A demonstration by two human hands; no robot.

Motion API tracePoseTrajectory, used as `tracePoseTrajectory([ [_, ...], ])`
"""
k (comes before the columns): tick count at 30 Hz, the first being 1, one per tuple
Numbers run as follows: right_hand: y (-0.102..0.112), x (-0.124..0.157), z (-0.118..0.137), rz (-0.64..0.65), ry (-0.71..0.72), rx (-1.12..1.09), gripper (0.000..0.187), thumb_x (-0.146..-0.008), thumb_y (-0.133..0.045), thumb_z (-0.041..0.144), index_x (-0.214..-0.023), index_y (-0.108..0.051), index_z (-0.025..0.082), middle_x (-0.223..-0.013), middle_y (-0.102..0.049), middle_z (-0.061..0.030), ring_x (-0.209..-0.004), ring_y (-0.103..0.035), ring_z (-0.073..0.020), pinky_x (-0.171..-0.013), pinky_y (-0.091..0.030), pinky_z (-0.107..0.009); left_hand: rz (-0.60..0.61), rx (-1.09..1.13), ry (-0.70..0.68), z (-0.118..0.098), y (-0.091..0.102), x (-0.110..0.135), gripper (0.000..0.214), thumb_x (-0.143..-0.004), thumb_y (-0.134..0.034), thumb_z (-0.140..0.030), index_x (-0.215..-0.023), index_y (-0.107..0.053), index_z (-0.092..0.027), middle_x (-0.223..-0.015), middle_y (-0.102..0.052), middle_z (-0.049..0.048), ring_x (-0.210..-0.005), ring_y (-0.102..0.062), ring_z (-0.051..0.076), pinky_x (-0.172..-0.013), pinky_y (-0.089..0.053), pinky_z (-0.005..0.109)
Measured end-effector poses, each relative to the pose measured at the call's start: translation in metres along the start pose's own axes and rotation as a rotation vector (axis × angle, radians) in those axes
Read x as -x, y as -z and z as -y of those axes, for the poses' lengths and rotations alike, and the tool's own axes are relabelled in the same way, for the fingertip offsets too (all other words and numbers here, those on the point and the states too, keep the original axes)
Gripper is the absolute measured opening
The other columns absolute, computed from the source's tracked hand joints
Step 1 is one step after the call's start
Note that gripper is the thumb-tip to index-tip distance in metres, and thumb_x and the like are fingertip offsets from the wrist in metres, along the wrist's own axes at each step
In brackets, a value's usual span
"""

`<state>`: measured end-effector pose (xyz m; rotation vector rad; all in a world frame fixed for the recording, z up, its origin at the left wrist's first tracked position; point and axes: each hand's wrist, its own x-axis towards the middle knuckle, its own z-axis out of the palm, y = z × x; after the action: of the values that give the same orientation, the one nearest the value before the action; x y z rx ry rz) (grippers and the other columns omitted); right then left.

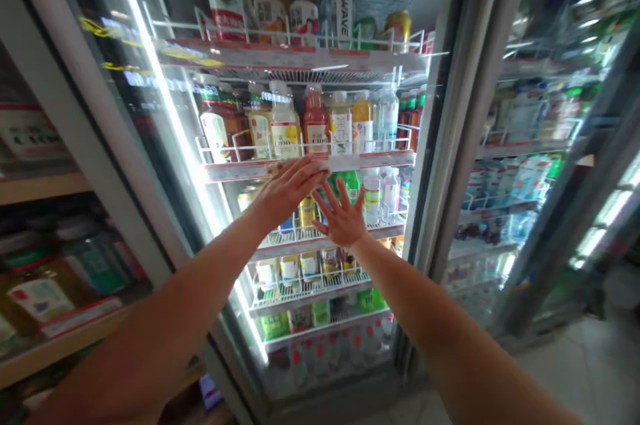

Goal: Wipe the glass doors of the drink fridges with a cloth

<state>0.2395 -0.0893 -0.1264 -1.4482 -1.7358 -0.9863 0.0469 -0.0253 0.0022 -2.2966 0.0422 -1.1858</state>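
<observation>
Both of my arms reach into an open drinks fridge. My left hand (pixel 293 183) lies flat with its fingers stretched out, just under the front rail of the second shelf (pixel 370 159), in front of a can (pixel 306 211). My right hand (pixel 341 215) is beside it, a little lower, fingers spread, in front of green bottles (pixel 351 182) on the third shelf. Neither hand holds anything. Juice and tea bottles (pixel 315 121) stand in a row on the second shelf above my hands.
The fridge's glass door (pixel 125 111) stands open to the left. Wire shelves of small bottles (pixel 310 265) continue below. A wooden shelf with jars (pixel 45 285) is at far left. Another closed fridge (pixel 520 145) stands to the right, with tiled floor (pixel 590 371) below.
</observation>
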Motion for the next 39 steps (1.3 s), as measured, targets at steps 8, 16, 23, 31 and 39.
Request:
tracePoseTrajectory([
  [8,-0.005,-0.002,-0.001,-0.012,-0.018,0.028,0.065,-0.1,-0.036,0.068,-0.16,-0.02,0.051,-0.163,-0.029,0.0116,-0.156,-0.018,-0.0386,-0.121,-0.015,-0.076,-0.214,-0.195,0.284,0.0,-0.007,-0.027,0.049,-0.106,-0.042,-0.016,-0.152,-0.053,-0.031,-0.157,-0.048,0.0038,-0.149,-0.038,0.034,-0.121,-0.036,0.065],
  [16,-0.007,-0.001,-0.001,-0.069,0.056,0.11,0.069,-0.101,-0.049,0.064,-0.162,-0.03,0.039,-0.166,-0.033,-0.0019,-0.158,-0.016,-0.0382,-0.123,-0.001,-0.076,-0.27,-0.062,0.195,-0.001,-0.012,-0.076,0.036,-0.11,-0.042,-0.019,-0.138,-0.061,-0.026,-0.158,-0.047,0.0023,-0.145,-0.044,0.03,-0.119,-0.042,0.054],
  [23,-0.017,0.0,-0.005,-0.17,0.123,0.182,0.065,-0.101,-0.051,0.064,-0.157,-0.044,0.034,-0.165,-0.039,-0.0037,-0.16,-0.006,-0.0383,-0.119,0.018,-0.074,-0.002,0.092,-0.215,-0.014,-0.036,-0.087,0.033,-0.107,-0.043,-0.013,-0.119,-0.072,-0.023,-0.128,-0.071,0.0045,-0.123,-0.063,0.024,-0.106,-0.054,0.044],
  [31,-0.017,-0.001,-0.005,-0.148,0.107,0.15,0.059,-0.102,-0.049,0.063,-0.154,-0.049,0.035,-0.161,-0.045,-0.0043,-0.158,-0.018,-0.0394,-0.12,0.014,-0.075,-0.064,-0.007,-0.149,-0.022,-0.043,-0.094,0.028,-0.106,-0.052,-0.011,-0.12,-0.073,-0.022,-0.135,-0.068,0.0031,-0.126,-0.057,0.027,-0.111,-0.047,0.05],
  [39,-0.009,-0.001,-0.005,-0.24,0.135,0.194,0.065,-0.104,-0.045,0.063,-0.159,-0.039,0.03,-0.164,-0.04,-0.0058,-0.16,-0.007,-0.0344,-0.119,0.023,-0.07,-0.087,-0.101,-0.057,-0.016,-0.04,-0.106,0.027,-0.109,-0.051,-0.014,-0.128,-0.069,-0.02,-0.142,-0.063,0.0032,-0.131,-0.053,0.028,-0.114,-0.044,0.052],
])
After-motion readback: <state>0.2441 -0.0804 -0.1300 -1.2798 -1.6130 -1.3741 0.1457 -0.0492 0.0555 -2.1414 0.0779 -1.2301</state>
